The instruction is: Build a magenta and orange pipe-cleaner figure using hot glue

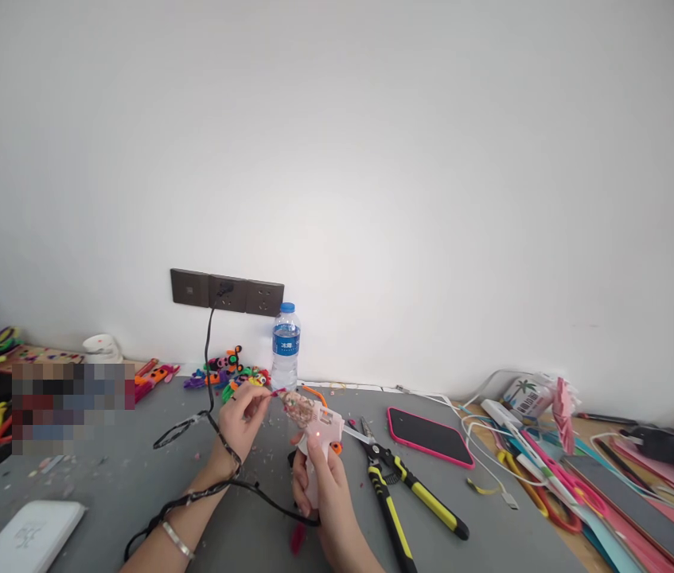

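Note:
My right hand point(320, 476) is wrapped round the handle of a pale pink glue gun point(327, 427), whose nozzle end is crusted with glue and points up and left. Just left of that tip, my left hand point(243, 422) pinches a small dark pink piece point(278, 392). The black cord point(265, 497) runs from the glue gun's handle across my left forearm and up to the wall socket point(226, 293). A small orange and black item point(336, 448) shows beside the gun, partly hidden.
Behind my hands stand a water bottle point(286, 350) and colourful pipe-cleaner figures point(232, 372). Yellow-black pliers point(399, 469) and a pink-edged phone point(430, 437) lie right. A white box point(35, 537) sits front left; cables point(492, 469) and craft strips point(617, 509) crowd the far right.

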Available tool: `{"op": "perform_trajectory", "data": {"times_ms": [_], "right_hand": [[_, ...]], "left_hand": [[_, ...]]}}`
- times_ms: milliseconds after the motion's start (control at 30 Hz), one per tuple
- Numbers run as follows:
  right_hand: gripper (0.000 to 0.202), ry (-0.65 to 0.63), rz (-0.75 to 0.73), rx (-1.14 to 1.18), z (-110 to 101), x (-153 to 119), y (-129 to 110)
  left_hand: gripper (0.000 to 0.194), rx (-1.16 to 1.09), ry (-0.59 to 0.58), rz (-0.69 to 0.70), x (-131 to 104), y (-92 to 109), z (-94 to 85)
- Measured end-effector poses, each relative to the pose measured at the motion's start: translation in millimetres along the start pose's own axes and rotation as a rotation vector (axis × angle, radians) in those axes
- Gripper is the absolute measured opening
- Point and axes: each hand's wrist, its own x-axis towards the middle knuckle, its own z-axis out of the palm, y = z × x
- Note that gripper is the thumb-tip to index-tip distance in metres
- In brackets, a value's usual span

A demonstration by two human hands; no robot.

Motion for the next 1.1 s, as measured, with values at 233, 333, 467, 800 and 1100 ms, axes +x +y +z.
{"op": "perform_trajectory", "data": {"times_ms": [233, 333, 467, 800, 1100], "right_hand": [[0.054, 0.005, 0.008, -0.013, 0.0, -0.6, -2.0], [0.053, 0.007, -0.003, -0.029, 0.6, -1.2, -4.6], [0.053, 0.010, 0.004, -0.054, 0.5, -1.8, -6.5], [0.052, 0.007, 0.014, -0.074, -0.3, -2.4, -7.8], [0.054, 0.034, -0.011, -0.102, 0.9, -2.8, -6.4]], "left_hand": [[0.017, 0.027, 0.021, 0.002, 1.4, 2.0, -0.1], [0.018, 0.038, 0.012, 0.005, 1.5, 3.2, -0.6], [0.017, 0.031, 0.001, -0.017, 1.1, 4.2, -1.3], [0.017, 0.013, 0.007, -0.028, 1.1, 6.2, -2.2], [0.015, 0.006, 0.005, -0.007, 1.5, 5.2, -2.2]]}}
